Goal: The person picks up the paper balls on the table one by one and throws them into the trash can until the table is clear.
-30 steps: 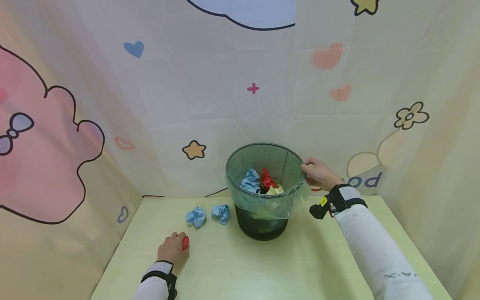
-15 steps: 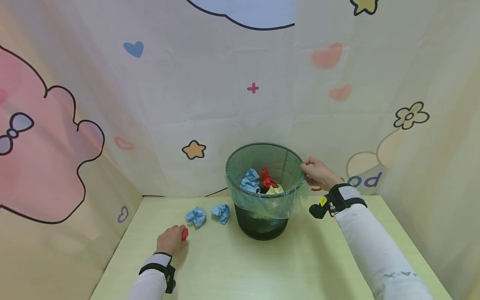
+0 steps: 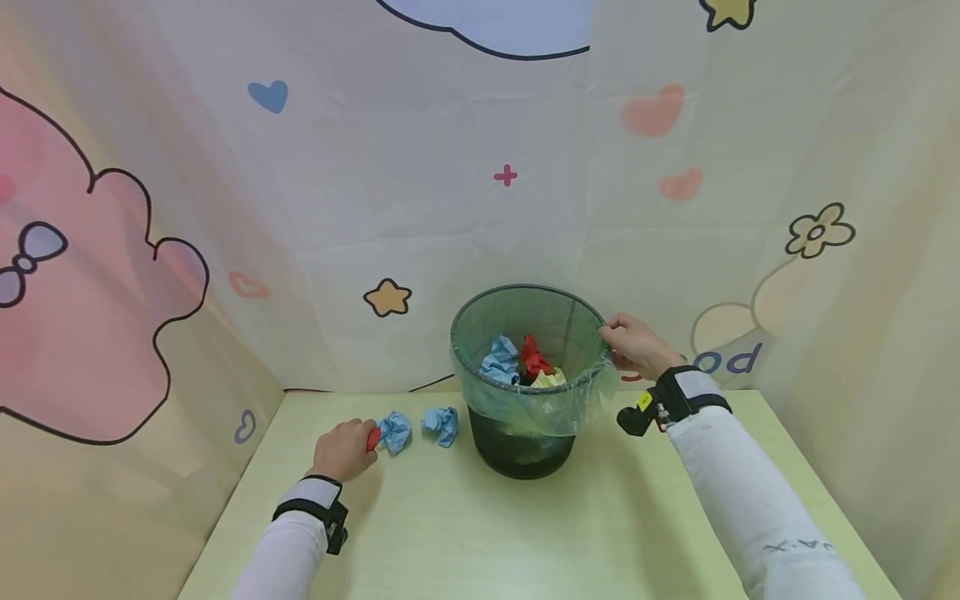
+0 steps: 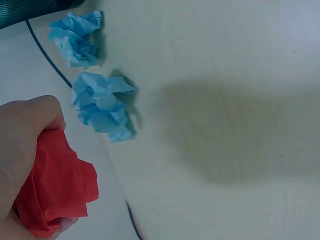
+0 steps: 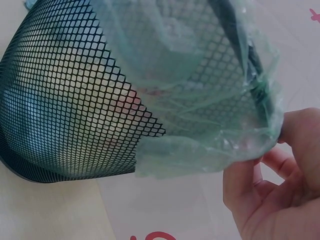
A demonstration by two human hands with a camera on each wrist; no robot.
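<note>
My left hand (image 3: pixel 343 451) holds a crumpled red paper ball (image 4: pixel 60 185) above the table's left part. Just past it lies one crumpled blue paper ball (image 3: pixel 394 432), with a second blue paper ball (image 3: pixel 441 426) to its right. A black mesh wastebasket (image 3: pixel 522 454) stands upright on the table, lined with a thin green plastic bag (image 5: pixel 200 115) folded over the rim. Inside it are blue, red (image 3: pixel 534 357) and pale yellow crumpled papers. My right hand (image 3: pixel 637 346) pinches the basket's lined rim on its right side, fingers and thumb astride it.
The pale table (image 3: pixel 480 533) ends at the back against a printed curtain (image 3: pixel 420 208), which also hangs at both sides. The wastebasket stands near the table's back edge. A thin dark line (image 3: pixel 432 383) runs along the foot of the curtain.
My left hand has moved forward, away from me, carrying the red paper ball up close to the left blue one. The right hand and the wastebasket have stayed in place.
</note>
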